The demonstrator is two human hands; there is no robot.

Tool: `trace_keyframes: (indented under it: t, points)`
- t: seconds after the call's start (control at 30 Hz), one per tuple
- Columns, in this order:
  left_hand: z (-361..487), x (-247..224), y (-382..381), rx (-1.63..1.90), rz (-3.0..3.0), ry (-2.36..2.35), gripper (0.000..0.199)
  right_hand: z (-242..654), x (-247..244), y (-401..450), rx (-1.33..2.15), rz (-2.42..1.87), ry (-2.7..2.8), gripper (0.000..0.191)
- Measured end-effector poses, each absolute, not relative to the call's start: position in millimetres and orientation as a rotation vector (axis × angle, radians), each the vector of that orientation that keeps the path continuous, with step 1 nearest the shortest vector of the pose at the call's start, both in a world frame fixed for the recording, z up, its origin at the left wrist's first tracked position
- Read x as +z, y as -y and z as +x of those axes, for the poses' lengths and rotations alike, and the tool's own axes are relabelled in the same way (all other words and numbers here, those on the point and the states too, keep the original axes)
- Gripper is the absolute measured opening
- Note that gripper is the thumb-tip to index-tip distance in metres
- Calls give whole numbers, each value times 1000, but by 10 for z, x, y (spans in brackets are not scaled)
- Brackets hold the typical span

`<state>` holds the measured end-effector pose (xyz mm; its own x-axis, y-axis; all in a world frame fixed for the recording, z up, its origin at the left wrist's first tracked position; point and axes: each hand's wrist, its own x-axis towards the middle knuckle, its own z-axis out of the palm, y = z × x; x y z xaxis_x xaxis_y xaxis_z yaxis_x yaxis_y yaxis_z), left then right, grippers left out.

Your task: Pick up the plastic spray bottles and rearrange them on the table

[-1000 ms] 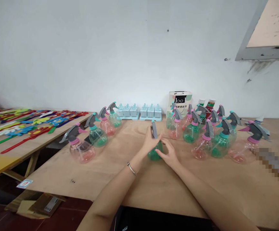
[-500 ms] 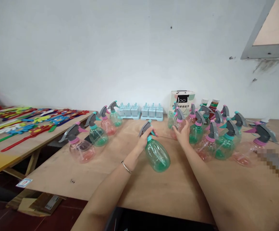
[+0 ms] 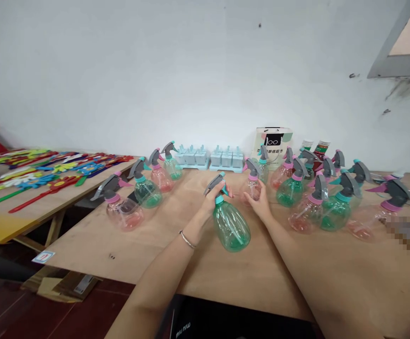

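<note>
My left hand (image 3: 212,200) is wrapped round the neck and trigger of a green spray bottle (image 3: 231,227), which leans with its base towards the lower right. Further back, my right hand (image 3: 259,200) grips the body of a pink spray bottle (image 3: 250,188) with a grey and pink head. Left of my hands, pink bottles (image 3: 124,214) and green bottles (image 3: 148,192) stand in a slanting row. To the right is a cluster of several more, among them a green bottle (image 3: 290,190) and a pink bottle (image 3: 305,216).
Light blue moulds (image 3: 227,159) and a paper bag (image 3: 272,146) stand along the wall. Dark red bottles (image 3: 320,151) are behind the right cluster. Another table (image 3: 0,230) on the left holds colourful hand-shaped items (image 3: 54,188). A black object (image 3: 226,320) lies at the near edge.
My right hand has moved left with the pink bottle, away from the right cluster and nearer the green bottle in my left hand. The camera view has shifted slightly.
</note>
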<state>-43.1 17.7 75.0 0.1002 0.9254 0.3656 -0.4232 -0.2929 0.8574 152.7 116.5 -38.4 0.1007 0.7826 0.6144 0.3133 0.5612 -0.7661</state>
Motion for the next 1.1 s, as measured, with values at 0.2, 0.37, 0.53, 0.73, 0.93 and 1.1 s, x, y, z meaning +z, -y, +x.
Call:
trace_keyframes:
  t: [0.2, 0.37, 0.53, 0.73, 0.93, 1.1]
  points:
    - [-443, 738, -174, 1323, 1220, -481, 38, 1422, -407, -1061, 484, -926, 1544, 87]
    - [-521, 725, -246, 1370, 1188, -509, 40, 1426, -425, -1074, 483, -924, 1546, 85]
    - [-574, 763, -294, 1435, 1080, -520, 40, 1421, -424, -1073, 509, -926, 1532, 87]
    - [-565, 712, -352, 1536, 1059, -577, 32, 1427, -409, -1060, 505, -921, 1545, 88]
    - [-567, 695, -384, 1463, 1097, -581, 28, 1432, -421, -1070, 507, -926, 1551, 86]
    - [-548, 669, -358, 1410, 1130, -591, 29, 1427, -423, -1072, 511, -922, 1544, 87]
